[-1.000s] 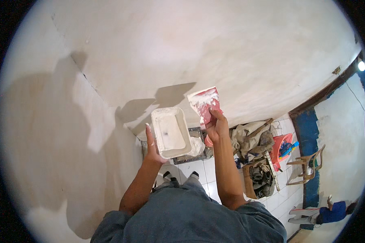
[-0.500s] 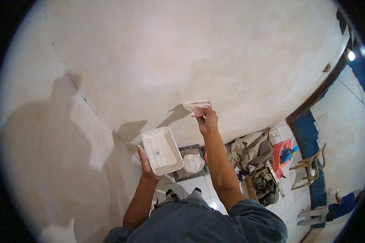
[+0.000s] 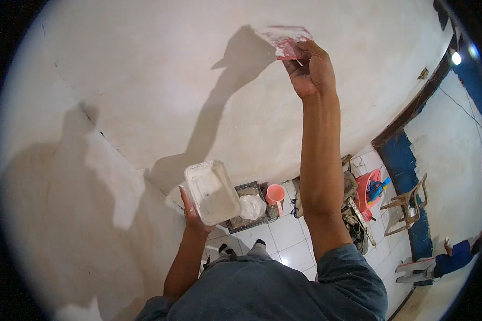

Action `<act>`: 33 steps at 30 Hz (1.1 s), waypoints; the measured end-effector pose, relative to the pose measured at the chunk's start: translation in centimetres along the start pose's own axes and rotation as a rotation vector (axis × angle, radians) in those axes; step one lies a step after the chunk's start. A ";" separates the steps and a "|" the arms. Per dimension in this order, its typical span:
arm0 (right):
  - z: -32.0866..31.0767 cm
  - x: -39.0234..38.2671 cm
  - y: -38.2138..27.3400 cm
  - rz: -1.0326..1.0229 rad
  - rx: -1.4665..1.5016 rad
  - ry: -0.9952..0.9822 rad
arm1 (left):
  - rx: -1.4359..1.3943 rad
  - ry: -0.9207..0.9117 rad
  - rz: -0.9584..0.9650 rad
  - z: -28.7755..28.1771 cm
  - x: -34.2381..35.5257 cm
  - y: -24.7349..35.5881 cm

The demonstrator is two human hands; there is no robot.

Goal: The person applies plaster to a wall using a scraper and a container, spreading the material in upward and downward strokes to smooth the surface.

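My left hand (image 3: pixel 194 213) is closed on a white rectangular plastic tub (image 3: pixel 213 193), its thumb along the near left side and the other fingers hidden beneath. White paste smears the tub's inside. High up in front, my right hand (image 3: pixel 314 69) grips a thin reddish scraper (image 3: pixel 290 48) coated with white paste along its far part. The scraper lies at or very close to the pale wall (image 3: pixel 171 69); whether its edge touches cannot be made out. My right arm is stretched upward, and its shadow falls on the wall to the left.
Below the tub, a dark crate (image 3: pixel 235 222) on the tiled floor (image 3: pixel 292 246) holds a white bundle (image 3: pixel 251 206). A pink dipper (image 3: pixel 275 193) stands beside it. Rightward are a red basin (image 3: pixel 365 187), a chair (image 3: pixel 404 206) and another person (image 3: pixel 450 262).
My right hand has swept the scraper up the wall and slightly right, straightening the arm. The pink dipper has come into fuller sight. The left hand with the tub has hardly moved.
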State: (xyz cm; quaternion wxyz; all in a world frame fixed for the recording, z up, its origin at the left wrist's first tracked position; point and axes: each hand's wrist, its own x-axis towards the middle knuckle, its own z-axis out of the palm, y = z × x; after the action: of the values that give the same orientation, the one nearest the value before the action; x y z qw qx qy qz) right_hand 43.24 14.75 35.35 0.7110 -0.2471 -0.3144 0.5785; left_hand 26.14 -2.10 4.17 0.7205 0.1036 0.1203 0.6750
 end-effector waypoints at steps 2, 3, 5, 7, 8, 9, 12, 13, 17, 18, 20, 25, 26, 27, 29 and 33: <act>-1.6 0.1 -0.2 -0.033 0.006 -0.061 | -0.025 0.009 -0.023 -0.3 0.1 -0.2; -3.7 0.0 0.9 -0.039 -0.012 -0.124 | -0.057 0.014 -0.039 -0.3 0.2 -0.2; -7.8 -1.1 3.9 -0.016 -0.020 -0.192 | -0.081 0.061 -0.044 0.2 0.0 0.0; -12.9 -2.3 8.0 0.053 0.016 -0.145 | -0.106 0.106 -0.052 0.6 -0.1 0.0; -15.6 -2.6 10.4 0.094 0.043 -0.091 | -0.073 0.158 -0.058 0.9 -0.1 -0.1; -17.5 -3.3 12.9 0.143 0.019 -0.036 | -0.040 0.219 -0.057 0.9 -0.1 0.1; -21.1 -5.2 18.4 0.324 -0.052 0.113 | -0.029 0.190 -0.045 1.7 -0.5 0.8; -22.1 -4.7 19.7 0.323 -0.047 0.113 | -0.024 0.189 -0.045 2.0 -0.5 0.8; -21.1 -2.5 21.3 0.367 0.042 0.141 | -0.015 0.193 -0.047 2.3 -0.3 0.9; -19.6 -1.5 20.7 0.342 0.062 0.170 | 0.017 0.182 -0.033 2.3 -0.2 0.9; -13.7 -0.8 17.6 0.350 0.076 0.177 | 0.012 0.174 0.004 2.6 -0.5 1.3; -2.6 1.6 7.4 0.227 0.057 0.095 | 0.006 0.121 0.033 3.9 -0.7 1.5; -0.3 1.3 5.0 0.194 0.056 0.077 | 0.019 0.079 0.044 3.9 -0.5 1.5; 0.4 1.7 3.1 0.137 0.049 -0.027 | 0.032 0.032 0.052 3.9 -0.5 1.4; 3.2 1.0 0.4 0.111 0.056 0.035 | 0.057 0.050 0.058 3.4 -0.6 1.3; 0.4 -0.8 0.7 0.005 0.022 -0.093 | 0.029 0.117 0.027 3.6 -0.6 1.4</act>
State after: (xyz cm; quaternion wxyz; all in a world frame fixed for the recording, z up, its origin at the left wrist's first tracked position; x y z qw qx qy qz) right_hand 42.40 14.06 34.97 0.6968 -0.2132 -0.3401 0.5944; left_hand 25.89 -2.53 8.05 0.7015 0.0760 0.1703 0.6878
